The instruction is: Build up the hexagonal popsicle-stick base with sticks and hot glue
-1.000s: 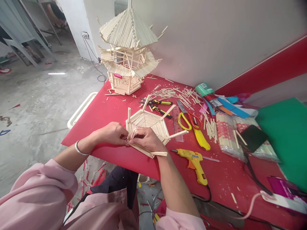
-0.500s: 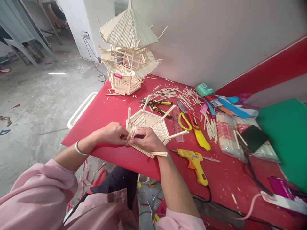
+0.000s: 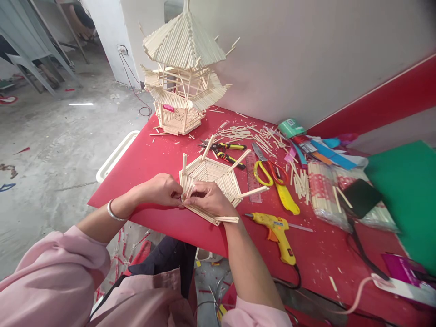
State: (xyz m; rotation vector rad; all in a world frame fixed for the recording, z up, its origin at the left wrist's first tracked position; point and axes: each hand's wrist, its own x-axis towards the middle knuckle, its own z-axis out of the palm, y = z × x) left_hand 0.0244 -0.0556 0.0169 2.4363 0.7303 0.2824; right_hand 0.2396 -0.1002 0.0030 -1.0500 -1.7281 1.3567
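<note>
A hexagonal base of thin wooden sticks (image 3: 205,170) lies on the red table, with short stick posts rising from its corners. At its near left corner, my right hand (image 3: 209,197) is closed around a short wooden post (image 3: 190,189) there. My left hand (image 3: 166,190) is pinched against the same corner, its fingertips close to those of my right hand. What the left fingertips hold is too small and hidden to make out. One post (image 3: 227,219) sticks out beside my right wrist.
A stick pagoda model (image 3: 185,72) stands at the back left. Pliers (image 3: 231,152), scissors (image 3: 267,170), a yellow cutter knife (image 3: 286,198) and a yellow glue gun (image 3: 277,229) lie to the right. Bagged sticks (image 3: 327,195) and loose sticks (image 3: 235,132) are farther off.
</note>
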